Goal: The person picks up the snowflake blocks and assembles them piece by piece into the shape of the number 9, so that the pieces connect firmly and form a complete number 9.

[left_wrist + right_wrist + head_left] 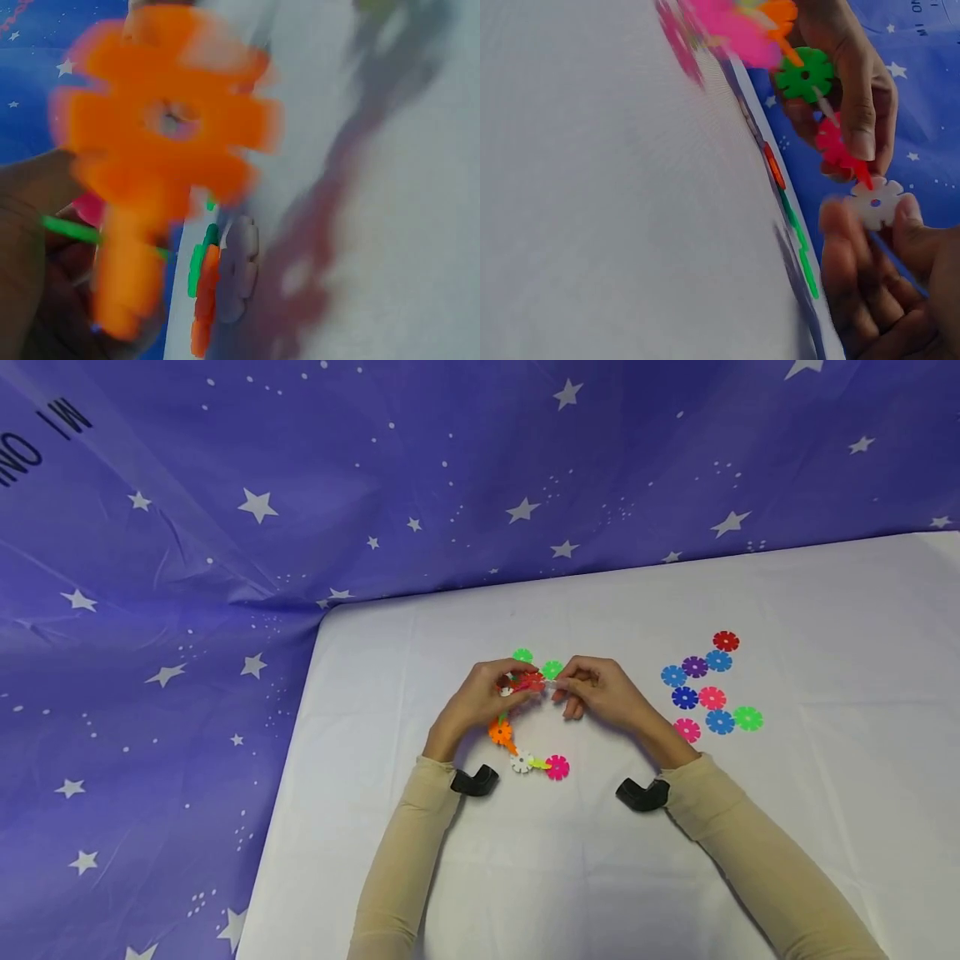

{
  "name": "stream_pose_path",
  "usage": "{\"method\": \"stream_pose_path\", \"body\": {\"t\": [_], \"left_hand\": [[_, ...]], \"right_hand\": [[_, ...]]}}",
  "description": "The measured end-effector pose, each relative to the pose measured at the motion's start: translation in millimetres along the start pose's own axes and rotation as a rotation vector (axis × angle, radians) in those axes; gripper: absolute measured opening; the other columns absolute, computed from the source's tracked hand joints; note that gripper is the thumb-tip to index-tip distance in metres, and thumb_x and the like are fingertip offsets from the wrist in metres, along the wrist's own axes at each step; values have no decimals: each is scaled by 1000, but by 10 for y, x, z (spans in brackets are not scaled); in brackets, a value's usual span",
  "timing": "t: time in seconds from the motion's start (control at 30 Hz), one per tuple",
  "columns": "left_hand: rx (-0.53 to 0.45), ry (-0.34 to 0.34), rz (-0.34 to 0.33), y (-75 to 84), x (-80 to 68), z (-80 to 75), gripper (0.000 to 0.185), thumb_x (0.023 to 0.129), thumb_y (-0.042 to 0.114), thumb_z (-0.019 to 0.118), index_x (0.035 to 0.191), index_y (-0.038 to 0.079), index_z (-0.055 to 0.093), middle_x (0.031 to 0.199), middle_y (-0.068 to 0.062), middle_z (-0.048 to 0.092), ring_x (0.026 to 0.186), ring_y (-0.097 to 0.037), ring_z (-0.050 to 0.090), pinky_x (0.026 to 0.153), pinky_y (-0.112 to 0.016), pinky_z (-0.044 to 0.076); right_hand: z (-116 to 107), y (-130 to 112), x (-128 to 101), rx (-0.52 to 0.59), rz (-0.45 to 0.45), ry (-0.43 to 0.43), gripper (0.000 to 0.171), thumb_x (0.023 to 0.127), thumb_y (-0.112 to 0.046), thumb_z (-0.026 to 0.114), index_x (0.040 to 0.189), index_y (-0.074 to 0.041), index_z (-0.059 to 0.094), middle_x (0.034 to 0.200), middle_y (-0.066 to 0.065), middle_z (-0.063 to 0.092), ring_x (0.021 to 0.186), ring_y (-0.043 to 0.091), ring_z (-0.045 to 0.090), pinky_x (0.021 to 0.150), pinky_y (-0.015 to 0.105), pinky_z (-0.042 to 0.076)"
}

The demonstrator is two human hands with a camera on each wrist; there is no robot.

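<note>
Slotted plastic snowflake discs are linked in a curved chain from my left hand [477, 693]. In the right wrist view, that hand pinches a pink disc [832, 142] beside a green disc [814, 69]. My right hand [606, 689] pinches a white disc [886, 213] by its edge, which meets a red disc seen edge-on at the chain's end. A thin blue strip [900, 262] shows below it; its kind is unclear. The chain's lower part has an orange disc [495, 737], another white disc, a yellow one and a bright pink disc [557, 774].
Green discs [522, 654] lie beyond my hands, partly hidden. To the right, several loose discs are spread on the white cloth, among them a red disc [720, 642], a purple disc [690, 667] and a green disc [752, 719]. A blue starry curtain [450, 485] hangs behind the table.
</note>
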State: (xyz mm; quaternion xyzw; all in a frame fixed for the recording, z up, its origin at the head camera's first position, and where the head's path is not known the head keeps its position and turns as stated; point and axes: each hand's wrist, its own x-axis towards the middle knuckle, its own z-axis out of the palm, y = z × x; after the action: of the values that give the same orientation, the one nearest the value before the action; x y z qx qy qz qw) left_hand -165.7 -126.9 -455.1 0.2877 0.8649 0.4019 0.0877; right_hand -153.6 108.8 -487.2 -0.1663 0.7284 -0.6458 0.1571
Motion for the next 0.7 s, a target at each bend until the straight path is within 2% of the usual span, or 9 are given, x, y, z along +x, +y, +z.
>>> {"method": "stream_pose_path", "body": {"t": [0.13,0.27,0.37,0.53,0.7], "left_hand": [[7,-45,-57,-12,-7,-18,38,88,22,74,122,8,63,97,-4,64,81,-16,56,73,-24,47],[33,-61,-28,-60,-12,-33,40,91,19,70,128,8,60,96,-4,64,80,-15,54,74,-25,46],[47,-61,-14,-86,-24,-50,37,93,15,68,129,10,62,103,-5,66,83,-15,53,77,-26,46],[59,-54,2,-107,-28,-58,32,93,11,65,125,9,64,111,-6,66,86,-16,51,78,-27,44],[65,-32,0,-122,-25,-63,27,94,14,64,120,7,66,105,-5,65,82,-15,50,74,-25,43]], "right_hand": [[5,-40,5,-211,-13,83,14,96,-19,63,101,-7,66,86,12,72,53,20,62,50,28,50],[-3,-43,37,-429,-77,166,15,94,-18,67,104,-7,67,85,7,68,62,16,55,57,26,46],[1,-26,70,-567,-88,168,24,92,-18,69,112,-5,67,85,6,63,70,16,50,64,29,42],[37,-20,130,-730,-24,132,43,90,-22,72,128,-5,62,84,4,57,72,18,48,63,31,38],[79,-58,192,-801,22,137,40,90,-25,72,124,-7,65,84,5,55,73,19,48,60,31,37]]}}
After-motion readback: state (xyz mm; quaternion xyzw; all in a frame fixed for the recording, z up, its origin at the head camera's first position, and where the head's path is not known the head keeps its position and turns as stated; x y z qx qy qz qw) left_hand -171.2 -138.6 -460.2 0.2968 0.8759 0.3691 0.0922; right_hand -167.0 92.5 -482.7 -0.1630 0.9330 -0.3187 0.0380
